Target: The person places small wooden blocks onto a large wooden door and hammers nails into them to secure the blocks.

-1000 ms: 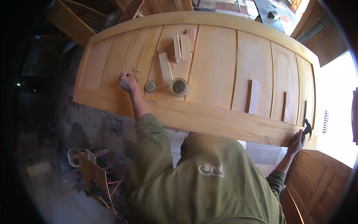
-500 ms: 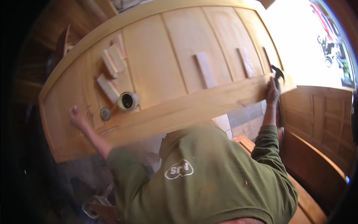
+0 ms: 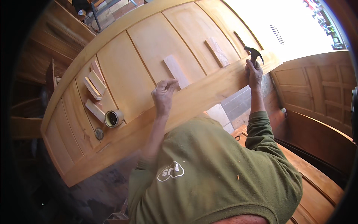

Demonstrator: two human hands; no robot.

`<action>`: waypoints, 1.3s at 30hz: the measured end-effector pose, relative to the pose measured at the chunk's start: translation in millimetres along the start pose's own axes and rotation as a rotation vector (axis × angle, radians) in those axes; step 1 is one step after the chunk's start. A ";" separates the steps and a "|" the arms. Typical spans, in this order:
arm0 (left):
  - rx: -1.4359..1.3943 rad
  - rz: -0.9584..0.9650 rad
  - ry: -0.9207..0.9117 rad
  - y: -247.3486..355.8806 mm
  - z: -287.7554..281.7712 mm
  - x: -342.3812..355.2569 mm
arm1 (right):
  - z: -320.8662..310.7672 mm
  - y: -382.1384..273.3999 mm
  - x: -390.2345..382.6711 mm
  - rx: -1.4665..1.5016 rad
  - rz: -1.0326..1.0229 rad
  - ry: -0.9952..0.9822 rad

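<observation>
A claw hammer stands head up in my right hand, which is closed round its handle at the right end of a long wooden rail. This rail runs along the near side of a large wooden panel with upright grooves. My left hand is raised over the middle of the rail, thumb and fingers pinched together. Whatever it holds, if anything, is too small to make out. Just beyond its fingertips lies a pale wood block, and a second block lies farther right.
An open tin sits on the panel's left part, beside a round lid. Several wood offcuts lie behind it. Another panelled door leans at the right. Wooden boards stand at the far left.
My left hand has moved right, from the panel's left end past the tin to the middle of the rail. My right hand still grips the hammer. The view has turned somewhat.
</observation>
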State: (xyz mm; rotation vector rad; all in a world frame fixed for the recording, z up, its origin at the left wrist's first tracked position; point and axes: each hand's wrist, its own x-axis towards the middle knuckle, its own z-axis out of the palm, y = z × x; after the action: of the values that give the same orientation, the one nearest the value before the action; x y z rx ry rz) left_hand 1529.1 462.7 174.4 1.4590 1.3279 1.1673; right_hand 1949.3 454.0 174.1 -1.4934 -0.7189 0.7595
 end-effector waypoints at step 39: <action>0.367 0.260 0.098 -21.1 31.6 24.1 | -1.3 6.7 9.4 -0.013 -0.010 -0.055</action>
State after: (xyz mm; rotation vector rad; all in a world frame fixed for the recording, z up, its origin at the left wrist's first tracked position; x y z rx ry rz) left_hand 1555.3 489.1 149.1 1.9049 1.5116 1.2152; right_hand 1955.9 460.4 167.0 -1.4841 -0.7733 0.7920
